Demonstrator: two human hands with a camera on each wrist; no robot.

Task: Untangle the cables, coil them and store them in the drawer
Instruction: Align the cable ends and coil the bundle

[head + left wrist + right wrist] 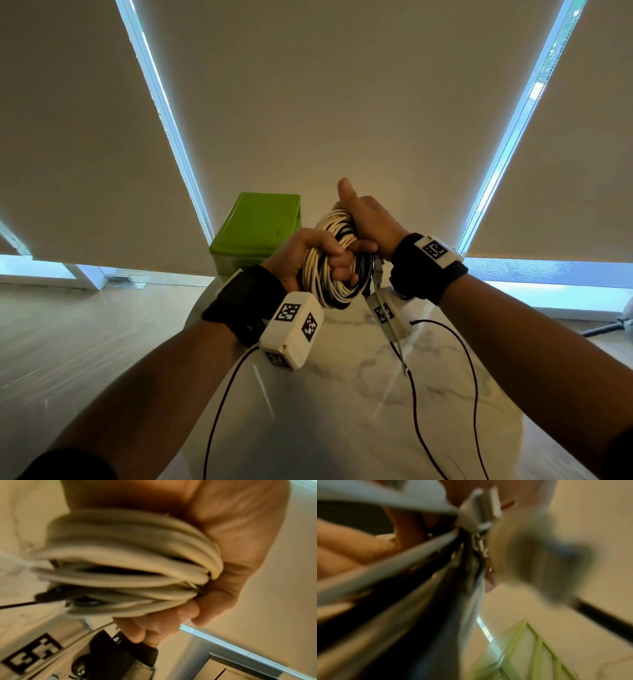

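A round white marble table (342, 394) fills the near scene, with a green drawer unit (255, 233) standing at its far edge before drawn window blinds (325, 102). Above the table, just right of the unit, a coil of white and black cables (337, 263) is held upright between both hands. The left hand (308, 255) curls its fingers through the coil's middle; the right hand (368, 222) grips the top right, thumb raised. A loose cable end (394, 329) hangs toward the tabletop.
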